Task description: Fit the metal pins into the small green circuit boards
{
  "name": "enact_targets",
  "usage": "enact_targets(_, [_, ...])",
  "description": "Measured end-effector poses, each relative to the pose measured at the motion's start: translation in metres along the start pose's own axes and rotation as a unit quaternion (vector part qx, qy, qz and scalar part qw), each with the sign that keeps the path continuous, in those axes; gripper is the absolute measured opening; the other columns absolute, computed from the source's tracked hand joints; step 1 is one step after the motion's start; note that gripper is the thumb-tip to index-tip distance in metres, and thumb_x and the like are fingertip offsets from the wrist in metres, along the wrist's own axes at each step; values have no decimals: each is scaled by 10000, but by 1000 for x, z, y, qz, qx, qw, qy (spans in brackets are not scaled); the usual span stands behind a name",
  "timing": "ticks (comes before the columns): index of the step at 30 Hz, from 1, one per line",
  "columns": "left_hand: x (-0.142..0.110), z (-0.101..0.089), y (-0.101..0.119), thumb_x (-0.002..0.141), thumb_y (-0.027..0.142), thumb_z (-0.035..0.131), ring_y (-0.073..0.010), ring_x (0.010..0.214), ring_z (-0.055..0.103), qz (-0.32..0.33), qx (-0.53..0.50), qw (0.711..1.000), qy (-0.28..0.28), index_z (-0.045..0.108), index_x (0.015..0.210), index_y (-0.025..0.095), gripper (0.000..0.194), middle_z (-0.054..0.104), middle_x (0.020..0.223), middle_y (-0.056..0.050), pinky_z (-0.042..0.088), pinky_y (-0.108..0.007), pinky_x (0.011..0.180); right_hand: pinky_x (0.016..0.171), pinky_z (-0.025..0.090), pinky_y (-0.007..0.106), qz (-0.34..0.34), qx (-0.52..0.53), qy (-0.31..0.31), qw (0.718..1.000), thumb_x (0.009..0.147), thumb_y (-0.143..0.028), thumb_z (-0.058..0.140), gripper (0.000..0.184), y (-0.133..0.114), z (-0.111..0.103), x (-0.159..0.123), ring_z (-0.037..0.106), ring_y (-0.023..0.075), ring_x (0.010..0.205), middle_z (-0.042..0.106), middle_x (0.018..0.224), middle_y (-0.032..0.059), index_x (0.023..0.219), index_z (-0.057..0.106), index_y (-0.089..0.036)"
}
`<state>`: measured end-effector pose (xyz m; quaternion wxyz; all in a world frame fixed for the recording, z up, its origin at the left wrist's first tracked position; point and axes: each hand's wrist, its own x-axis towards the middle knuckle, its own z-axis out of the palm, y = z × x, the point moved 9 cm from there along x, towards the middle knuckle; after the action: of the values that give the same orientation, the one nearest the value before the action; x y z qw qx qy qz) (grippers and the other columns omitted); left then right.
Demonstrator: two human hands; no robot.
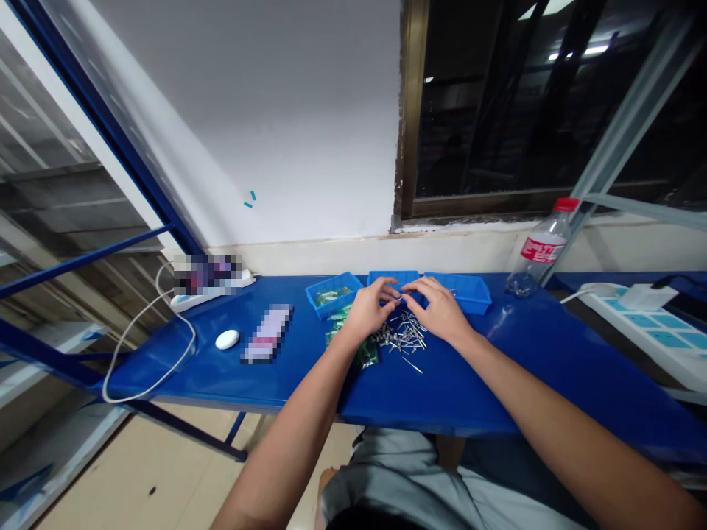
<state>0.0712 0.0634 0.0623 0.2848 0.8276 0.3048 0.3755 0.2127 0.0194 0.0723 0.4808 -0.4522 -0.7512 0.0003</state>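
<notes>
Over the table's middle my left hand (371,311) and my right hand (440,309) meet, fingers bent and fingertips nearly touching. Both are closed in a pinch. Something small and light shows between the fingertips, too small to name. Just below them lies a loose pile of pop rivets (407,333), with one stray rivet (412,365) nearer the front edge. Partly behind my left wrist are green plastic bags (369,355). Three blue trays stand behind the hands: a left tray (325,312) with small pieces inside, a middle tray (393,277) and a right tray (475,296), both partly hidden.
On the blue table (309,375) lie a blurred-out flat object (269,333) and a white oval object (227,339). A white cable (194,335) loops at the left. A red-capped plastic bottle (538,254) stands back right, near a power strip (657,327). The wall and window rise behind.
</notes>
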Motion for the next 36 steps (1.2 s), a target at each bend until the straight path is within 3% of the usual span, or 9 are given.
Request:
enact_targets(4, [1, 1, -4, 881, 17, 650, -172, 955, 775, -10, -32, 999, 7, 594, 1308, 150, 450, 763, 1155, -117, 634, -302, 889, 891, 571, 439, 2, 48, -4, 999, 992, -270, 577, 157, -8, 1, 1, 702, 262, 970, 735, 1055, 79, 1046, 724, -259])
enact_targets(10, [2, -1, -7, 902, 79, 683, -189, 1012, 766, -11, 8, 1000, 9, 667, 1209, 147, 315, 788, 1105, -102, 623, -357, 982, 804, 569, 396, 16, 33, -13, 999, 968, -262, 596, 131, -4, 0, 1, 693, 234, 827, 740, 969, 64, 1003, 722, -254])
enact_targets(13, [2, -4, -6, 898, 73, 685, -188, 1010, 758, -5, 19, 1000, 18, 659, 1254, 152, 366, 780, 1114, -99, 628, -360, 971, 750, 557, 363, 22, 39, -41, 998, 942, -234, 601, 161, 0, 7, 0, 675, 216, 792, 741, 947, 55, 1059, 710, -244])
enact_targets(18, [3, -3, -2, 885, 16, 617, -192, 1053, 754, 10, -91, 995, 27, 510, 1465, 175, 611, 675, 1373, -164, 644, -346, 934, 705, 534, 331, 34, 54, -64, 996, 891, -175, 579, 411, 5, 15, -2, 625, 192, 728, 701, 874, 28, 1296, 634, -221])
enact_targets(21, [1, -8, 1, 935, 122, 639, -223, 1092, 754, 8, -141, 988, 56, 466, 1504, 203, 600, 596, 1480, -188, 646, -361, 924, 696, 526, 324, 24, 48, -69, 996, 877, -144, 548, 432, 1, 14, -2, 598, 178, 701, 667, 888, 32, 1287, 658, -217])
enact_targets(24, [-1, -12, 1, 980, 322, 668, -231, 986, 772, -16, -99, 992, 75, 565, 1409, 179, 464, 733, 1250, -158, 653, -354, 846, 683, 520, 317, 25, 47, -48, 997, 889, -144, 538, 351, -4, 8, -1, 596, 170, 690, 659, 897, 37, 1193, 698, -216])
enact_targets(26, [-3, -8, 0, 1004, 424, 634, -217, 822, 775, -41, -78, 995, 49, 604, 1365, 167, 445, 786, 975, -106, 650, -339, 755, 684, 524, 313, 42, 51, -20, 998, 901, -170, 566, 261, -3, 3, -1, 629, 179, 720, 681, 890, 40, 1122, 701, -209])
enact_targets(28, [-4, -2, -3, 1016, 469, 608, -211, 730, 767, -59, -83, 995, 21, 594, 1393, 168, 482, 783, 844, -73, 645, -334, 709, 690, 530, 312, 66, 57, -3, 996, 910, -212, 613, 172, 0, 0, -1, 662, 190, 747, 715, 883, 41, 1058, 699, -209])
enact_targets(36, [0, -2, -14, 926, 257, 741, -244, 937, 798, -63, -125, 990, 34, 520, 1495, 171, 616, 815, 1075, -107, 659, -403, 903, 661, 515, 331, 51, 54, -20, 997, 901, -267, 698, 72, 3, 2, 0, 568, 152, 639, 723, 1012, 57, 947, 737, -229])
